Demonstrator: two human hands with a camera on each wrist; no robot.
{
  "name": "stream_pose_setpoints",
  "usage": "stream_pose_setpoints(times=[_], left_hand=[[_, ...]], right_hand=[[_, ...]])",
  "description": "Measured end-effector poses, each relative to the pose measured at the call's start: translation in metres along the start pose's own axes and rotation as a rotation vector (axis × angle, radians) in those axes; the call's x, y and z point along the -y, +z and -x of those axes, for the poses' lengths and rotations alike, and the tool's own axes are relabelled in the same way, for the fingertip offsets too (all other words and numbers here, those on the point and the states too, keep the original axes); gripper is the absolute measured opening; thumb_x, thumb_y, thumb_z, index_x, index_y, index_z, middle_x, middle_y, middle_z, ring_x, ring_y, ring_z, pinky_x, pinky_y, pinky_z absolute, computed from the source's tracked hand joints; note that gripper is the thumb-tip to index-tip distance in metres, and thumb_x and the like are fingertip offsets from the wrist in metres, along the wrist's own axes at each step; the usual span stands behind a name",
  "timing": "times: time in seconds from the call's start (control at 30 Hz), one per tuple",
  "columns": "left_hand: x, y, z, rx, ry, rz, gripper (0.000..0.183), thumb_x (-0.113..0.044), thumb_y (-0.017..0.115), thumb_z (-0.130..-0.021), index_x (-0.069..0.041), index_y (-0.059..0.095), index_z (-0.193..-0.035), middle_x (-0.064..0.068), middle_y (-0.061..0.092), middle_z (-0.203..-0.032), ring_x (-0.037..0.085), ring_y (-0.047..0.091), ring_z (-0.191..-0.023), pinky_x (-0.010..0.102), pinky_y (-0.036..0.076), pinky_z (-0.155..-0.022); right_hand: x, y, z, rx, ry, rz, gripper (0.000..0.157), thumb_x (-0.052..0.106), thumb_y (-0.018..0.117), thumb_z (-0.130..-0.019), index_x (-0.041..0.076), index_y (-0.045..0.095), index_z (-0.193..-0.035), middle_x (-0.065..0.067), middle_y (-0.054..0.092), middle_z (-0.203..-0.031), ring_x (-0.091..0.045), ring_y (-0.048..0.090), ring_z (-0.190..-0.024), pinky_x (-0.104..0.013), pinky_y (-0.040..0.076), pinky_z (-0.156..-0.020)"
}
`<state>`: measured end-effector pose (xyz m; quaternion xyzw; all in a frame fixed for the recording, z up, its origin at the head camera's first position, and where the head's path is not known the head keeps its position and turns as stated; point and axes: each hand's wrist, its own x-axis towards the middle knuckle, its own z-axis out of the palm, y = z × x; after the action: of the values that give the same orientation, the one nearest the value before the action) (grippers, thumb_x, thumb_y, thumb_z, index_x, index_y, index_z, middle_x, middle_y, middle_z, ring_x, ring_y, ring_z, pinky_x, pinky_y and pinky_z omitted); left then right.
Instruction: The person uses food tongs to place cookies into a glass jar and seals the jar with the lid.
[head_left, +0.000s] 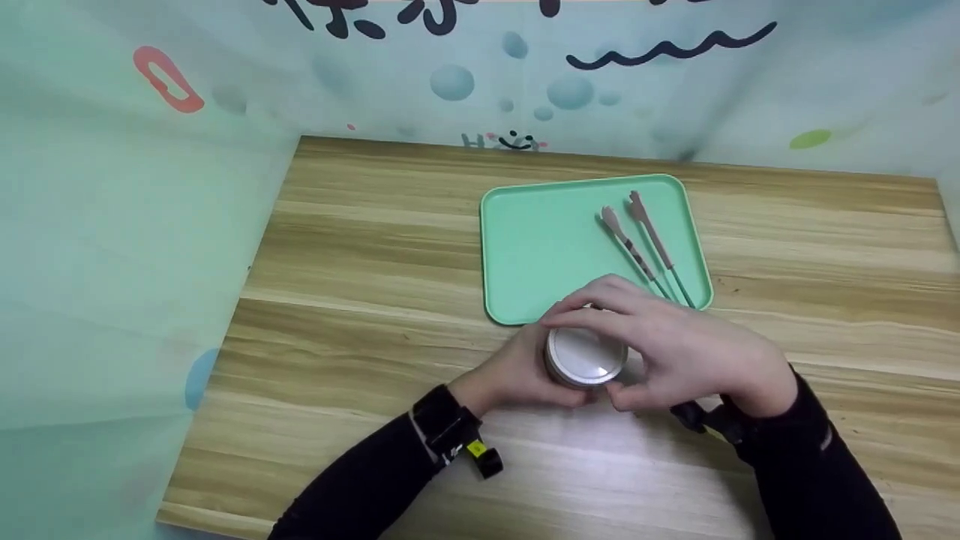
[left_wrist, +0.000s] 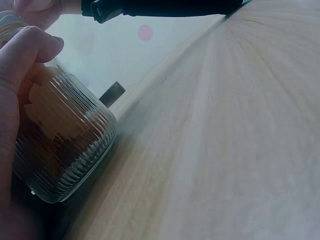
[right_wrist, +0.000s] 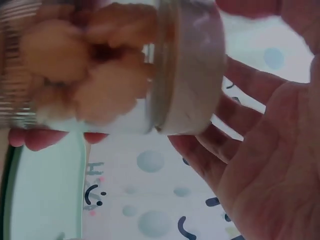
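Note:
A clear ribbed glass jar [left_wrist: 75, 140] with several lumpy light-brown pieces inside stands at the front edge of the tray; its pale, round lid [head_left: 586, 356] faces up in the head view. My left hand [head_left: 517, 371] grips the jar's side, fingers wrapped round the glass. From the right, my right hand [head_left: 682, 349] arches over the jar. Its fingers and thumb hold the lid by the rim, and the right wrist view shows fingertips against the lid [right_wrist: 197, 70]. The lid sits on the jar's mouth.
Behind the hands lies a mint-green tray [head_left: 532, 255] on the wood-grain table [head_left: 360, 352]. Two utensils with pinkish handles, one banded [head_left: 626, 244] and one plain [head_left: 652, 229], lie on its right part; my right hand hides their lower ends. A printed curtain [head_left: 495, 82] hangs behind.

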<state>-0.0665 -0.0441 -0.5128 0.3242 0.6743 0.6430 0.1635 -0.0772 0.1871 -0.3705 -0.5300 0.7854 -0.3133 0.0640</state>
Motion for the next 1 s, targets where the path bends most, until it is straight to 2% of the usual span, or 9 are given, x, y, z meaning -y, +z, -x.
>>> stream_pose_setpoints(times=[0.13,0.3,0.37,0.43,0.57,0.63,0.73,0.87,1.0], left_hand=[[0.000,0.000,-0.001,-0.016,0.012,-0.038,0.110,-0.018,0.099,-0.075,-0.021,0.037,-0.164,0.000,0.057,-0.154,0.015,0.056,-0.139,0.036,0.045,-0.122],[0.000,0.002,-0.002,-0.023,0.009,-0.044,0.094,-0.018,0.101,-0.075,-0.017,0.047,-0.152,0.000,0.063,-0.144,0.015,0.063,-0.129,0.035,0.054,-0.113],[0.000,0.002,-0.002,-0.018,0.007,-0.027,0.089,-0.018,0.101,-0.075,-0.016,0.049,-0.148,-0.001,0.064,-0.141,0.015,0.065,-0.126,0.036,0.056,-0.111],[0.000,0.002,-0.002,-0.014,0.007,-0.012,0.091,-0.017,0.101,-0.075,-0.018,0.049,-0.149,-0.001,0.064,-0.142,0.015,0.064,-0.127,0.036,0.055,-0.112],[0.001,0.002,-0.001,-0.004,0.014,-0.013,0.098,-0.021,0.100,-0.077,-0.020,0.045,-0.157,-0.003,0.062,-0.147,0.015,0.060,-0.135,0.037,0.048,-0.119],[0.000,0.002,0.000,-0.002,0.009,-0.006,0.100,-0.022,0.100,-0.077,-0.020,0.043,-0.159,-0.003,0.060,-0.149,0.015,0.058,-0.137,0.037,0.045,-0.122],[0.000,0.001,0.000,0.009,0.003,0.022,0.101,-0.018,0.099,-0.077,-0.017,0.042,-0.161,-0.001,0.060,-0.150,0.016,0.057,-0.137,0.037,0.044,-0.123],[-0.001,0.000,0.000,0.005,0.000,0.053,0.111,-0.011,0.098,-0.074,-0.018,0.037,-0.167,0.002,0.056,-0.157,0.017,0.055,-0.141,0.038,0.041,-0.126],[-0.001,0.000,0.000,-0.012,-0.004,-0.005,0.109,-0.014,0.099,-0.073,-0.020,0.040,-0.164,0.002,0.056,-0.156,0.016,0.056,-0.140,0.037,0.044,-0.123]], right_hand=[[-0.001,0.005,-0.001,-0.054,0.109,0.091,0.075,0.039,0.097,-0.079,0.015,0.066,-0.144,-0.002,0.060,-0.134,-0.019,0.055,-0.128,-0.039,0.052,-0.106],[-0.001,0.009,-0.004,-0.133,0.214,0.175,0.066,0.061,0.091,-0.084,0.010,0.070,-0.122,0.001,0.063,-0.110,-0.016,0.060,-0.105,-0.033,0.055,-0.090],[-0.001,0.007,-0.003,-0.150,0.210,0.159,0.064,0.059,0.089,-0.086,0.009,0.071,-0.123,0.002,0.065,-0.110,-0.014,0.059,-0.104,-0.030,0.053,-0.089],[-0.001,0.004,-0.001,-0.148,0.162,0.120,0.067,0.053,0.091,-0.087,0.010,0.070,-0.134,0.001,0.066,-0.118,-0.016,0.059,-0.112,-0.030,0.051,-0.095],[0.002,0.000,0.001,-0.060,0.006,0.018,0.083,0.033,0.096,-0.084,0.014,0.057,-0.156,-0.002,0.059,-0.148,-0.021,0.052,-0.137,-0.032,0.043,-0.116],[0.003,-0.001,0.001,-0.015,-0.031,0.000,0.090,0.022,0.095,-0.079,0.015,0.054,-0.159,-0.001,0.056,-0.155,-0.023,0.050,-0.142,-0.032,0.040,-0.120],[0.005,0.002,0.000,0.009,-0.003,0.013,0.089,0.017,0.095,-0.075,0.018,0.058,-0.156,0.003,0.056,-0.154,-0.020,0.050,-0.142,-0.032,0.042,-0.117],[0.004,0.008,-0.002,-0.028,0.049,0.078,0.078,0.027,0.097,-0.076,0.017,0.065,-0.146,0.002,0.059,-0.145,-0.021,0.052,-0.135,-0.040,0.050,-0.109],[0.006,0.013,-0.003,-0.079,0.113,0.159,0.074,0.037,0.096,-0.075,0.014,0.066,-0.139,-0.005,0.059,-0.133,-0.024,0.055,-0.126,-0.043,0.056,-0.101]])
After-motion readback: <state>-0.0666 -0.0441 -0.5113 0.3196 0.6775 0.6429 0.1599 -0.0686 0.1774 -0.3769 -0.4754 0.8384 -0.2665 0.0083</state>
